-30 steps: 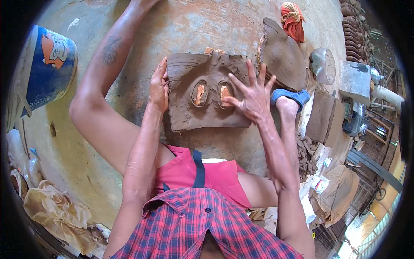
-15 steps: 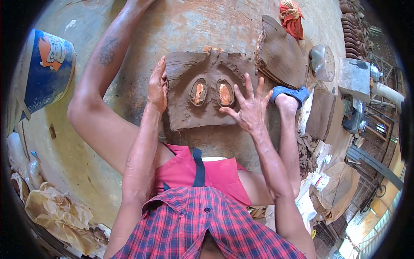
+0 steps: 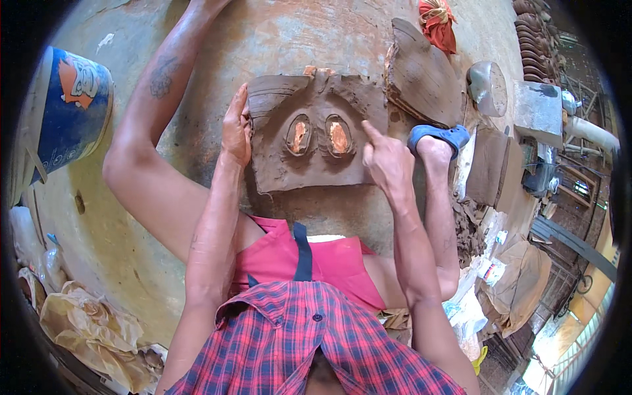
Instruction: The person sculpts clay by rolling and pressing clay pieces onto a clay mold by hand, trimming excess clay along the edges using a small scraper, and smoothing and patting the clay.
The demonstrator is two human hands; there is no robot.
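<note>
Got the right hand (image 3: 390,163) at the right edge of a brown clay slab (image 3: 319,131), index pointing up-left over it, other fingers curled, palm hidden, can't tell touching from hovering; left hand (image 3: 235,131) along its left edge, fingers together, any grip underneath hidden. Seeing that slab mid-frame, between both hands, long axis side to side, matte, scored up top, with two rimmed ovals (image 3: 338,137) around rough orange centres. Farther out, upper right, spotting a rounded, grooved second slab (image 3: 424,82) and a red cloth bundle (image 3: 439,29).
</note>
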